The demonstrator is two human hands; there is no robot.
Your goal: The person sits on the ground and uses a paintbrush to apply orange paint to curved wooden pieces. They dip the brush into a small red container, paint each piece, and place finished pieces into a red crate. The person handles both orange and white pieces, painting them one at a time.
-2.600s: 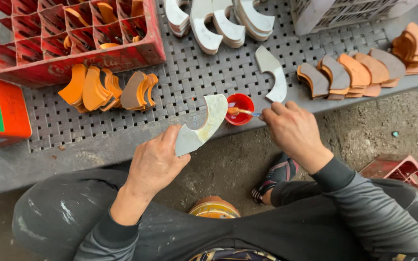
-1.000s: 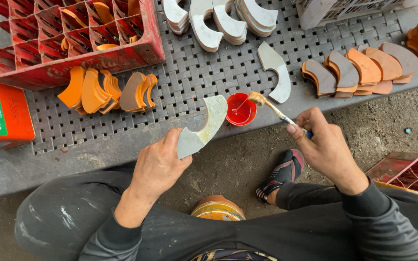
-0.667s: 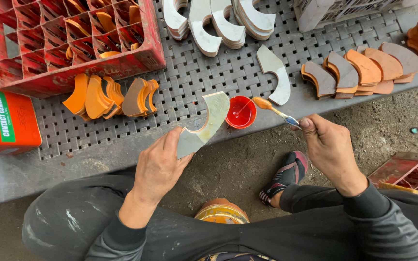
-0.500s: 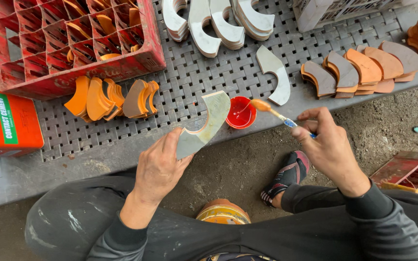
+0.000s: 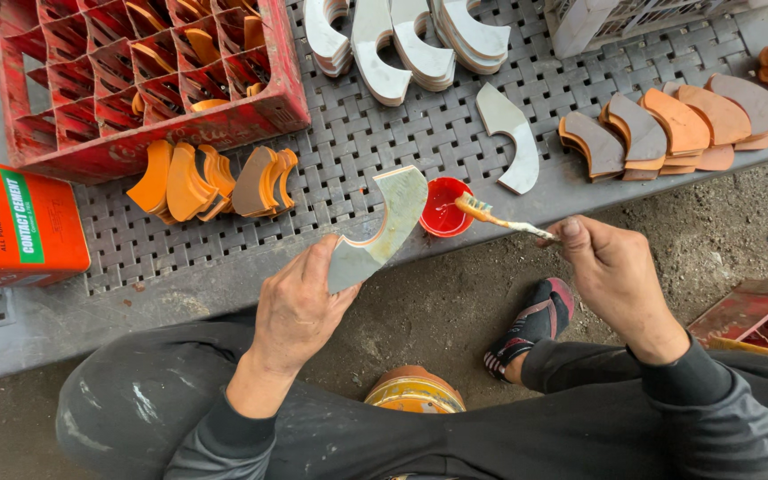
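Light: soft, even daylight, moderately bright; source direction cannot be told.
Shadows: faint and diffuse; a weak one under the front edge of the bench (image 5: 224, 284), darker between the person's legs.
Glare: small wet highlight on the glue in the red cup (image 5: 444, 208); dull sheen on the orange tin (image 5: 11, 222); no blown-out areas.
Focus: sharp across the frame; the weave of the bench surface and the grit on the ground read clearly.
Blur: slight softness on the brush (image 5: 500, 219) bristles; hands crisp.
Distortion: mild wide-angle bowing; the red crate (image 5: 162, 133) leans outward at top left.
Colour: saturated reds and oranges, neutral greys.
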